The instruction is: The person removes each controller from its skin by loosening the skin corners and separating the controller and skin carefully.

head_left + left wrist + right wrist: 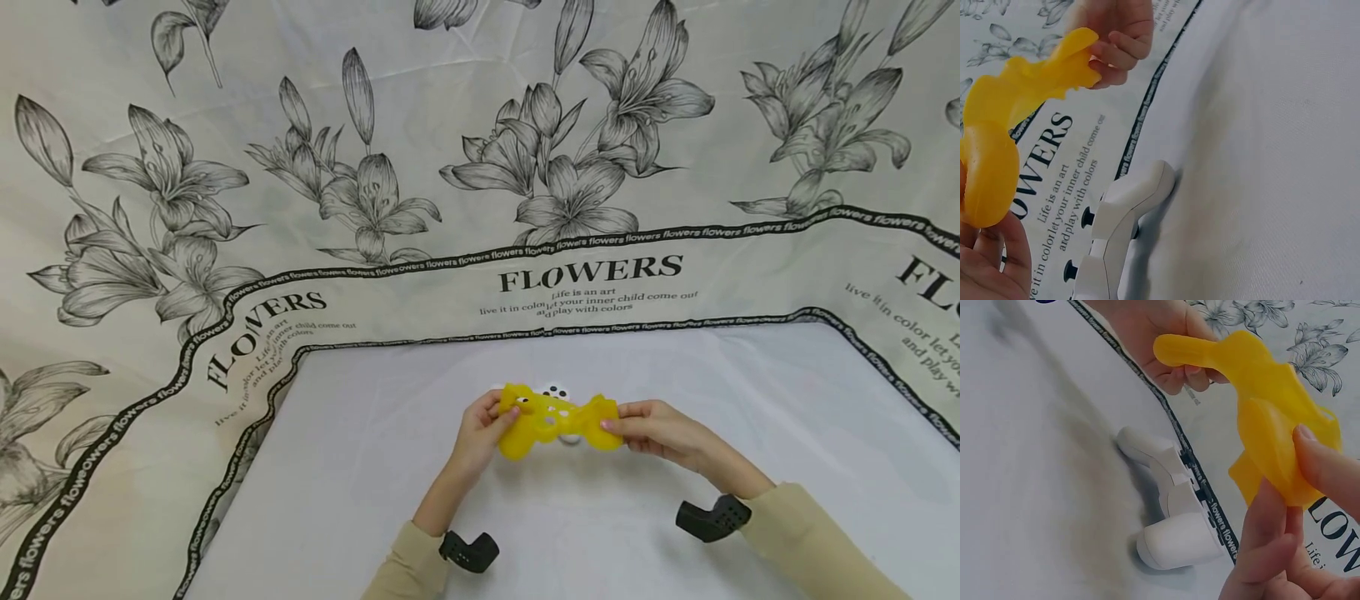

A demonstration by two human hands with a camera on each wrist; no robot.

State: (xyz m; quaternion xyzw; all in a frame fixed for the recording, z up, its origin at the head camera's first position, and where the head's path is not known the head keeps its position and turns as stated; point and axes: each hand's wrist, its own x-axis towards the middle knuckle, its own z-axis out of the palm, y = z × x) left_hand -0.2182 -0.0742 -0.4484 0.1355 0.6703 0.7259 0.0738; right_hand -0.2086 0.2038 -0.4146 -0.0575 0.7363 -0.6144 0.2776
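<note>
A yellow, soft-looking game controller cover is stretched sideways between both hands, above the table. My left hand pinches its left grip end, thumb in front. At the opposite end, my right hand pinches the other grip between thumb and fingers. The cover has cut-out holes and bends where it is held, as the right wrist view shows. Beyond and partly behind it, a white game controller with black thumbsticks lies on the table, touched by neither hand. In the head view the cover hides most of that controller.
A white cloth covers the table. Around its back and sides hangs a flower-printed curtain with black lettered borders. A black wrist-worn device sits on the left wrist and another black device on the right.
</note>
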